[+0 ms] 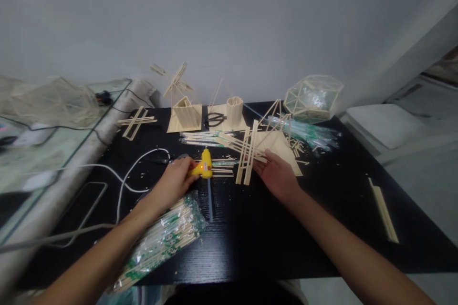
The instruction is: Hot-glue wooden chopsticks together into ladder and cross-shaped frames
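My left hand (179,175) is closed round the handle of a yellow glue gun (206,164), and a long glue stick (210,200) sticks out from the gun toward me. My right hand (275,174) holds a crossed frame of wooden sticks (246,155) by its right side, fingertips partly hidden behind the sticks. Beneath my left forearm lies a plastic pack of chopsticks (168,238). Loose sticks (223,170) lie between the hands, right of the gun.
Two stick models on square bases (188,116) (234,113) stand at the back, with black scissors (215,118) between. Another crossed frame (136,121) lies back left. Plastic wrappers (309,132) and a faceted model (315,97) are back right. A white cable (119,186) loops at left.
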`<state>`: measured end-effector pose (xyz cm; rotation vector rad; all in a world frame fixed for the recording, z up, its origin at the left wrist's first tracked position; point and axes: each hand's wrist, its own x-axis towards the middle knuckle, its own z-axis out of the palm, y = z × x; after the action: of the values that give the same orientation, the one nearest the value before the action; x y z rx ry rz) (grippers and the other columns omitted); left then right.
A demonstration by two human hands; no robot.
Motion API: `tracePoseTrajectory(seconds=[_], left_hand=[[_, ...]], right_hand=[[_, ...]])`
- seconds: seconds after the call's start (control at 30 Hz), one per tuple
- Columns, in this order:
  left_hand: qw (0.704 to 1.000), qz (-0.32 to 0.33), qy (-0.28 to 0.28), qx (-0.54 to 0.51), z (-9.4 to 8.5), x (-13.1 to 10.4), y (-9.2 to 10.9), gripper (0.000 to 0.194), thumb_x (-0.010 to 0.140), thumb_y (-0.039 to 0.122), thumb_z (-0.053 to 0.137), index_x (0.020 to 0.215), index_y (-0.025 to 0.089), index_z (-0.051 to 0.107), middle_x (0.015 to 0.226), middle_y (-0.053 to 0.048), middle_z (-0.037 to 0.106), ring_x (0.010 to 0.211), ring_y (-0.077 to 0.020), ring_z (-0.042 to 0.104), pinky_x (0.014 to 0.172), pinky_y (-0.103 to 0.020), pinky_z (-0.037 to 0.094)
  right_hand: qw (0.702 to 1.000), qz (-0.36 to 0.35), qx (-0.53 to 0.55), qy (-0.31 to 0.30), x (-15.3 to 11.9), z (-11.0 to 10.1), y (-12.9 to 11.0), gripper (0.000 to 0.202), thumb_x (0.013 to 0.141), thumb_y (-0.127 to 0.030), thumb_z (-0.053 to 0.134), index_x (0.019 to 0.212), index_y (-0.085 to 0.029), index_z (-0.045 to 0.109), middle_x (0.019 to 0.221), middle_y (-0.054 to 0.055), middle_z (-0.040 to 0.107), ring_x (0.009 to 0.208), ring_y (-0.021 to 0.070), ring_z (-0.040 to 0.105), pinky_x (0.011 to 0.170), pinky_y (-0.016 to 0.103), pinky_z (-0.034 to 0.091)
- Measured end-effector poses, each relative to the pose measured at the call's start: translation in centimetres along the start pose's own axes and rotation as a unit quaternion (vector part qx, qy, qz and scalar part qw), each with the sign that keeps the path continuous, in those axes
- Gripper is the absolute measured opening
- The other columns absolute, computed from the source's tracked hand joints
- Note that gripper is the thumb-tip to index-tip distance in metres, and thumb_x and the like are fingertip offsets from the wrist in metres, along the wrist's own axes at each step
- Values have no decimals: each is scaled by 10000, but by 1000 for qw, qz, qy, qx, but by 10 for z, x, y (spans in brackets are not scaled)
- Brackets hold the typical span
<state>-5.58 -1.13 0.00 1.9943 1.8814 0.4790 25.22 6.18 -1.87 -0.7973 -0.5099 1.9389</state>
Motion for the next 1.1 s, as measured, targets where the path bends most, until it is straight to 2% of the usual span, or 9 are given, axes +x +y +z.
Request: tracePoseTrajectory(seconds=[0.13, 0.3, 0.4, 0.5, 0.73, 0.9, 1.0, 1.1], left_hand=[[1000, -7, 22, -8, -11, 1, -4, 217, 903, 400, 617, 1029, 224, 638, 1037, -101, 745, 977, -312, 666, 906, -443, 501], [996, -34, 80, -13, -18, 4, -18, 303, 900, 490, 580, 1040, 224, 618, 1071, -127, 739, 987, -325, 656, 906, -453, 507], [993, -51, 103, -22, -16, 7, -24, 348, 908, 531, 561, 1058, 219, 600, 1086, -130, 724, 978, -318, 660, 902, -455, 522], [993, -52, 104, -32, -8, 9, -25, 361, 899, 541, 571, 1058, 220, 616, 1073, -120, 728, 977, -315, 670, 907, -456, 536], [988, -54, 129, -59, 10, 7, -28, 452, 910, 541, 574, 1187, 190, 642, 1170, -143, 727, 1106, -341, 674, 1021, -506, 527], [978, -67, 185, -76, 10, 3, -34, 550, 953, 531, 557, 1364, 166, 561, 1285, -160, 673, 1171, -317, 667, 1044, -479, 540], [967, -68, 229, -90, 8, 1, -34, 568, 953, 523, 589, 1397, 171, 563, 1310, -158, 653, 1180, -311, 665, 1035, -457, 550], [951, -64, 262, -149, 7, 1, -32, 591, 957, 551, 611, 1419, 184, 569, 1323, -146, 665, 1181, -298, 665, 1029, -434, 550]], right_hand=[[1000, -1, -16, -13, -1, 0, 3, 153, 817, -302, 833, 903, -186, 783, 985, 66, 851, 919, 210, 817, 875, 290, 665], [998, -10, -45, -35, -6, 4, 6, 224, 764, -353, 901, 857, -198, 769, 928, 40, 846, 916, 216, 819, 854, 307, 660], [996, -8, -73, -49, -9, 6, 7, 276, 746, -383, 938, 805, -196, 744, 878, 32, 835, 883, 210, 821, 817, 295, 658], [993, 2, -102, -56, -10, 7, 7, 332, 729, -406, 966, 790, -176, 733, 836, 41, 824, 814, 186, 814, 772, 265, 654], [984, 39, -158, -66, -11, 6, 2, 358, 721, -425, 974, 796, -150, 757, 872, 85, 836, 787, 184, 808, 755, 261, 664], [982, 47, -173, -61, -13, 4, -6, 374, 664, -427, 997, 753, -150, 762, 846, 76, 833, 771, 186, 800, 773, 283, 671], [981, 42, -180, -52, -17, 3, -10, 368, 690, -433, 979, 765, -142, 765, 861, 78, 828, 795, 190, 795, 802, 306, 672], [981, 24, -190, -37, -26, 0, -14, 342, 717, -423, 960, 746, -152, 754, 863, 73, 821, 822, 191, 786, 820, 313, 667]])
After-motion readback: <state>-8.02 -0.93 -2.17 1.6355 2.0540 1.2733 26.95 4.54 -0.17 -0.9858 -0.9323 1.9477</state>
